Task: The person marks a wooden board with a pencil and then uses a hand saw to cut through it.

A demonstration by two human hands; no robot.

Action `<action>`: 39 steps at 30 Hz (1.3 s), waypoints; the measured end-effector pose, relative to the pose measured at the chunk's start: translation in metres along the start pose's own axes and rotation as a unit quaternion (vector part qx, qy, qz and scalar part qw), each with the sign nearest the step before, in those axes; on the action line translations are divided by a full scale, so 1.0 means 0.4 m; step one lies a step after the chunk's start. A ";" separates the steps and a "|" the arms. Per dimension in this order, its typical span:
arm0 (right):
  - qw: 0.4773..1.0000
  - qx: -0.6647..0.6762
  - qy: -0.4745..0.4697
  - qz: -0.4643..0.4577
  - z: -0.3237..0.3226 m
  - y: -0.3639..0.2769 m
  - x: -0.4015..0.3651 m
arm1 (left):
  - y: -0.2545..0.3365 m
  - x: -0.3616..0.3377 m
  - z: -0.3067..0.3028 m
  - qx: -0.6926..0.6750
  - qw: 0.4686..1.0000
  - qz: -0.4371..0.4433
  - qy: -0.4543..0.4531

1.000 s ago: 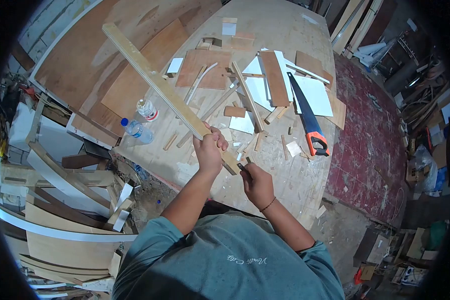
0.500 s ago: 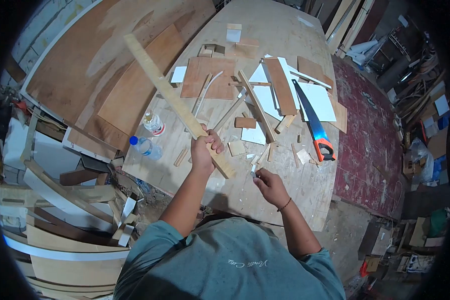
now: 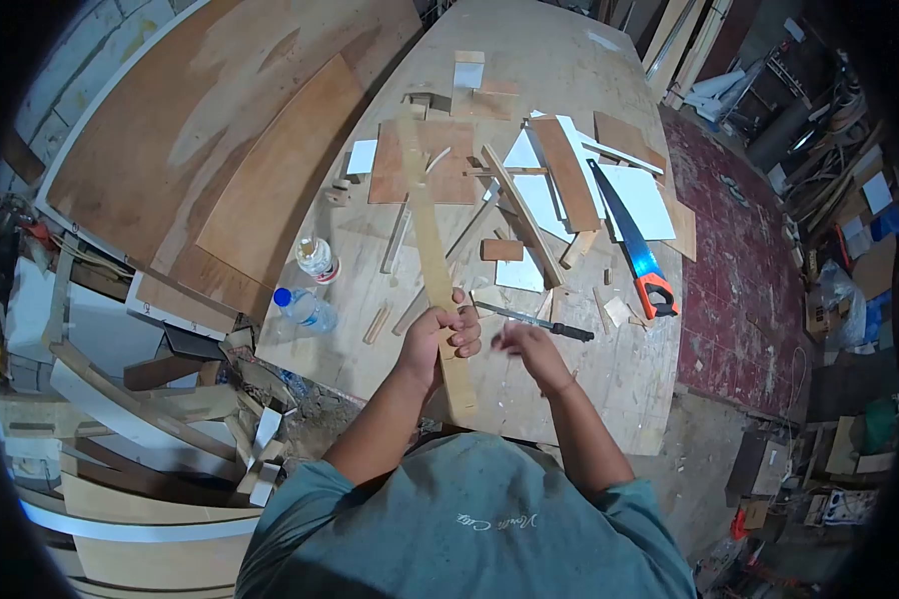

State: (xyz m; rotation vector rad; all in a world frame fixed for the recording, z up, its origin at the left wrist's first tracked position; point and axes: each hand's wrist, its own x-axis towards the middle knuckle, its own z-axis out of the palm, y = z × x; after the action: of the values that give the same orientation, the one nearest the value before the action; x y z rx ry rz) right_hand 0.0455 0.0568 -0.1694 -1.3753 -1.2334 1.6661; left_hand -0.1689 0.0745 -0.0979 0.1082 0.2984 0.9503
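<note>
My left hand (image 3: 442, 339) is wrapped round the lower part of a long, pale wooden strip (image 3: 427, 235). The strip points away from me over the workbench (image 3: 609, 399), its near end close to my shirt. My right hand (image 3: 537, 357) is over the bench to the right, its fingers bent and smeared by motion, so their grip cannot be read. Just beyond that hand lies a slim tool with a narrow metal blade and black handle (image 3: 572, 331). Farther right rests a hand saw (image 3: 624, 230) with an orange and black grip.
Two plastic bottles (image 3: 310, 311) stand at the bench's left edge. Wood offcuts, including a brown board (image 3: 566, 175) and a wooden batten (image 3: 522, 215), lie across the middle with white panels (image 3: 641, 205). Large plywood sheets (image 3: 220, 130) lean at the left.
My left hand has swung the strip's far end to the right and drawn its near end toward me. The black-handled tool now shows on the bench; my right hand no longer shows the small metallic piece.
</note>
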 end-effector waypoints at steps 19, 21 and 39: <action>0.982 0.125 -0.135 0.042 -0.038 -0.114 -0.273 | -0.201 0.086 -0.004 0.300 0.953 0.034 -0.028; 0.982 0.122 -0.139 0.039 -0.068 -0.100 -0.291 | -0.225 0.090 -0.003 0.293 0.955 0.024 -0.039; 0.904 -0.349 0.183 -0.167 -0.410 -0.042 -0.531 | -0.654 0.162 0.109 0.412 0.901 0.127 0.041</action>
State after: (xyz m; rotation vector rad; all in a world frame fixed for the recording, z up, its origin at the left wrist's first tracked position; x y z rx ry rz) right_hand 0.2546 -0.0858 -0.0784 -1.6532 -1.7901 0.6900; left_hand 0.0846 -0.0228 -0.1273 0.9065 0.7685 1.0336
